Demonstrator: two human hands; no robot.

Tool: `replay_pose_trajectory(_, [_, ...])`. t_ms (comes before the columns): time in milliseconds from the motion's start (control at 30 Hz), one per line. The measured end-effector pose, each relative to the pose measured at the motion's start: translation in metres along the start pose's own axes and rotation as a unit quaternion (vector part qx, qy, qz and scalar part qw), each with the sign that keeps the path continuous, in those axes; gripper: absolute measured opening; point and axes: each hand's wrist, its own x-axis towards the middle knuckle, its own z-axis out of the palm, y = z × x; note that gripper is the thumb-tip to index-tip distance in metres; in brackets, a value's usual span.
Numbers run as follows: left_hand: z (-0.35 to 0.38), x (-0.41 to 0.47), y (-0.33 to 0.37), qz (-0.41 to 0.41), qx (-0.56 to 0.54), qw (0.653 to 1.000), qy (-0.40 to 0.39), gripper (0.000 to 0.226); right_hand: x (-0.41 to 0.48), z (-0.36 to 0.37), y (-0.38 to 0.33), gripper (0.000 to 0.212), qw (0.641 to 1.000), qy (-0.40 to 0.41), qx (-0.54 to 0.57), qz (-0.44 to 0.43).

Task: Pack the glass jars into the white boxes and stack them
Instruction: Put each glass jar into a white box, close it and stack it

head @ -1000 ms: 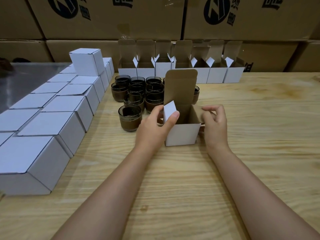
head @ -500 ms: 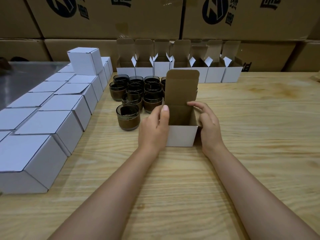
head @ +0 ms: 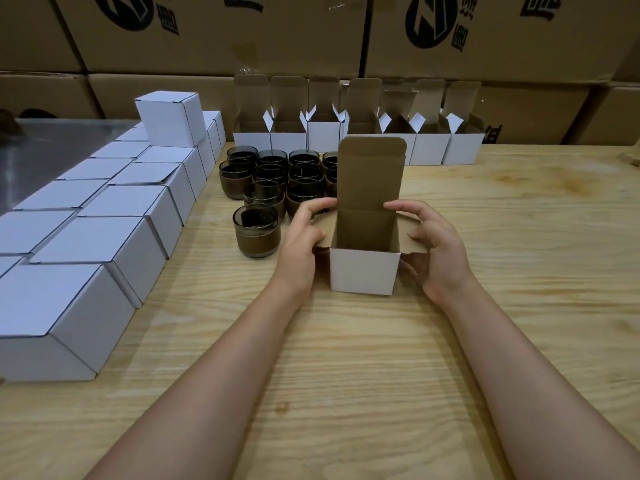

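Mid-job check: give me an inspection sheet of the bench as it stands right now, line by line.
Surface: pale wooden table, grey metal surface at its far left.
Job's things: open white box in the middle, lid upright, side flaps out; dark glass jars clustered behind it to the left; closed white boxes in rows on the left, one stacked box on top; row of open boxes along the back.
Clutter: nothing seen.
Grippers: left hand and right hand each hold a side flap of the open white box.
Cables: nothing seen.
Surroundings: brown cartons stacked behind the table.
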Motion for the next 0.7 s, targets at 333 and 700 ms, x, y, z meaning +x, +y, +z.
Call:
replay_pose_trajectory(333, [0.0075,-0.0033,0.0045,0.014,0.038,0.998,-0.046,0.050,-0.0002,-0.0078,0.0006,0.053,0.998,-0.025,-0.044,-0.025])
replay_pose_trajectory(700, [0.0044,-0.0023,0.0007,-0.017,0.050,0.996,-0.078,0.062,-0.0021,-0.0071,0.0027,0.053,0.999,-0.013,-0.045,0.024])
